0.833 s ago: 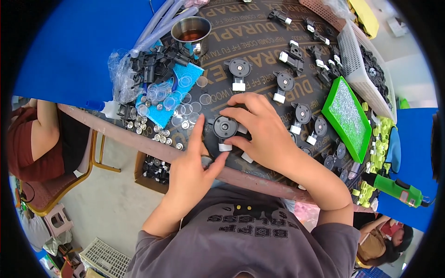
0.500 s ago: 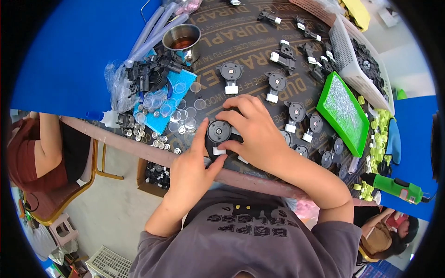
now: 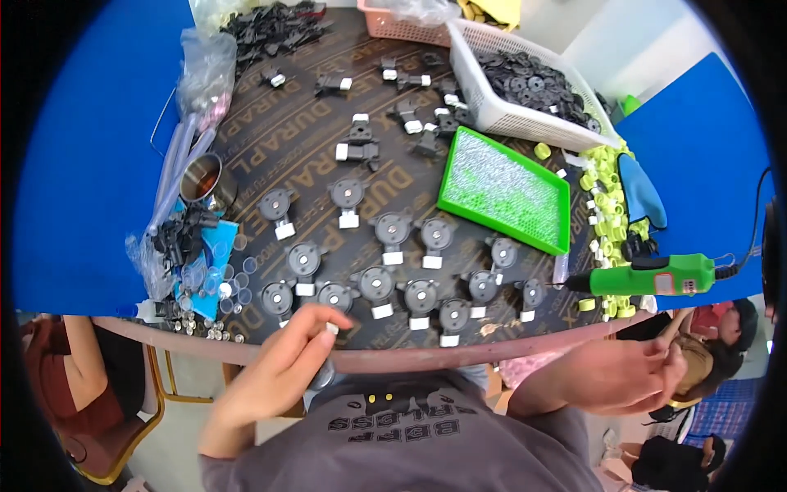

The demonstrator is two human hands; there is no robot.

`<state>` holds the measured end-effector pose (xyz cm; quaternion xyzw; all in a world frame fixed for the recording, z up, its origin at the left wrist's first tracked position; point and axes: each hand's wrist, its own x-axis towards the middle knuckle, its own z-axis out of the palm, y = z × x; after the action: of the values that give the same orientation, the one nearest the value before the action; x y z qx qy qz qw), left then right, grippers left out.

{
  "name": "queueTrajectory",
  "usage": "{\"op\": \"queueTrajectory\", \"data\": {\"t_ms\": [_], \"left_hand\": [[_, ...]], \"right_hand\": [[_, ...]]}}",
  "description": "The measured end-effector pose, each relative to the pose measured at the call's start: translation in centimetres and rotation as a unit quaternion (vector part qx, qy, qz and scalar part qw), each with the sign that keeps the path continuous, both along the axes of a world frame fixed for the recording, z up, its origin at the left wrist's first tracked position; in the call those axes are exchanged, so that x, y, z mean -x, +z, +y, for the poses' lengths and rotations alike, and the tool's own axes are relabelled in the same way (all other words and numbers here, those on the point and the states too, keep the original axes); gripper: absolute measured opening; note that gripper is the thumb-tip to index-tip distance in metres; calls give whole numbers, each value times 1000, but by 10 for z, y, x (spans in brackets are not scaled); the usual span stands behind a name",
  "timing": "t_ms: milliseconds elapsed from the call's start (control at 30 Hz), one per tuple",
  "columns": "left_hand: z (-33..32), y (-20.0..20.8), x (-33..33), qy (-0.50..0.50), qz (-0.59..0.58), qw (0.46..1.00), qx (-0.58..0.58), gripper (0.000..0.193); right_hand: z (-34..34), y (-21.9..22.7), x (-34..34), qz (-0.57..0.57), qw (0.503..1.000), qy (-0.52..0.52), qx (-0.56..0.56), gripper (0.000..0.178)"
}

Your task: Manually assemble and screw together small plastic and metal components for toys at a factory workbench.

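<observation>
My left hand (image 3: 283, 365) is closed around a round black part (image 3: 325, 375) at the table's front edge. Its dark disc shows below the fingers, and a small white piece peeks out at the fingertips. Most of this part is hidden by the hand. To the right, off the front edge, my right hand (image 3: 627, 377) is smeared by motion. Its fingers look bent, but whether they hold anything is unclear. Just above it lies a green electric screwdriver (image 3: 656, 277). Several round black parts with white ends (image 3: 377, 284) stand in loose rows across the table before me.
A green tray (image 3: 446, 182) of small shiny pieces is right of centre, below a white basket (image 3: 525, 127) of black parts. Yellow-green rings (image 3: 607, 234) line the right side. At left stand a metal cup (image 3: 225, 195), clear discs (image 3: 249, 266) and a blue cloth (image 3: 220, 246).
My view has swung to the right. My right hand has left the round black part and moved far right. My left hand keeps hold of a round black part, now at the front edge.
</observation>
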<state>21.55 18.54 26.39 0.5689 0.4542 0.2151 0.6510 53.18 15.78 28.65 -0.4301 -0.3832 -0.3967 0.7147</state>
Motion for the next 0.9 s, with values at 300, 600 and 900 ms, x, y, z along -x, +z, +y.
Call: {"op": "queueTrajectory", "data": {"t_ms": [300, 600, 900], "left_hand": [[219, 74, -202, 13, -30, 992, -122, 20], [205, 93, -211, -104, 78, 936, -326, 56], [39, 67, -52, -295, 123, 925, -207, 22]], "right_hand": [[14, -14, -73, 103, 884, 383, 246, 88], [17, -11, -103, 91, 823, 457, 326, 57], [45, 11, -113, 32, 727, 576, 373, 68]]}}
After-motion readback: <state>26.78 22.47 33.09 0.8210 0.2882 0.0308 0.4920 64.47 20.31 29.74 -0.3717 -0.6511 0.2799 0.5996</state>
